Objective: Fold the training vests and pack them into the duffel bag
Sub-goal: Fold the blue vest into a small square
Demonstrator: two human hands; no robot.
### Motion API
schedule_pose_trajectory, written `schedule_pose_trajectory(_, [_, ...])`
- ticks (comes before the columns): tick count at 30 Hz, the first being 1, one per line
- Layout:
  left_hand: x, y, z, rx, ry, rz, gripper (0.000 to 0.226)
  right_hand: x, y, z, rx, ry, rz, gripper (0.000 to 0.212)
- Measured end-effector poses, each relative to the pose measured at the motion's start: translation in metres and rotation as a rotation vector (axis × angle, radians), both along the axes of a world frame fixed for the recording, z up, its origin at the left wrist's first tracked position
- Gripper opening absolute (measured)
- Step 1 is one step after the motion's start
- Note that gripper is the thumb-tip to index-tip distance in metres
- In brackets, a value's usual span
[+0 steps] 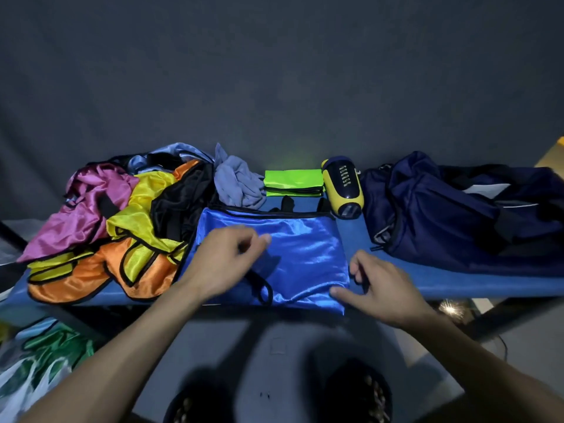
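Observation:
A shiny blue vest with black trim lies spread flat on the blue table in front of me. My left hand hovers over its left half, fingers loosely curled and blurred, holding nothing I can make out. My right hand sits at the vest's lower right corner, thumb touching the fabric edge, fingers curled. A folded neon green vest lies at the back. The navy duffel bag stands on the right, unzipped. A heap of unfolded vests in pink, yellow, orange and black fills the left.
A yellow and black cylindrical speaker lies between the green vest and the duffel bag. A crumpled grey-blue cloth sits behind the blue vest. Green and white fabric lies on the floor at lower left. A dark backdrop hangs behind the table.

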State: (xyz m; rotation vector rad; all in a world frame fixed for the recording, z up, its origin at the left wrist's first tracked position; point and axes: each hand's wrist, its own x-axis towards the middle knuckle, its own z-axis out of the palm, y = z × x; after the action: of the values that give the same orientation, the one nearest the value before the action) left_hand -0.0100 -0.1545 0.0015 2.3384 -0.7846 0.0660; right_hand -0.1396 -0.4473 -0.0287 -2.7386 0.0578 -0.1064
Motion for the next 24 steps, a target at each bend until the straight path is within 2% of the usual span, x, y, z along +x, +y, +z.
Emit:
schedule_pose_trajectory(3, [-0.031, 0.007, -0.012, 0.273, 0.217, 0.012, 0.069, -0.015, 0.003, -0.006, -0.129, 0.092, 0.03, 0.065])
schedule_pose_trajectory(4, [-0.037, 0.007, -0.019, 0.281, 0.261, 0.029, 0.069, -0.017, 0.005, -0.01, -0.163, 0.077, 0.046, 0.064])
schedule_pose_trajectory(6, [-0.046, 0.006, -0.031, 0.166, 0.32, 0.06, 0.065, -0.021, 0.01, -0.021, -0.212, 0.033, 0.073, 0.058])
schedule_pose_trajectory(10, [-0.062, -0.006, -0.052, -0.073, 0.334, 0.07, 0.034, -0.023, 0.015, -0.041, -0.235, -0.154, 0.125, 0.031])
schedule_pose_trajectory(11, [-0.064, -0.01, -0.055, -0.105, 0.335, 0.076, 0.031, -0.023, 0.015, -0.045, -0.247, -0.2, 0.133, 0.025])
schedule_pose_trajectory(13, [-0.066, -0.015, -0.059, -0.149, 0.323, 0.114, 0.039, -0.023, 0.015, -0.05, -0.243, -0.257, 0.14, 0.017])
schedule_pose_trajectory(18, [-0.063, -0.01, -0.052, -0.265, 0.51, 0.144, 0.052, -0.026, 0.017, -0.052, -0.493, -0.27, 0.155, 0.047])
schedule_pose_trajectory(24, [-0.063, -0.01, -0.057, -0.227, 0.5, 0.26, 0.05, -0.024, 0.02, -0.052, -0.464, -0.361, 0.161, 0.03])
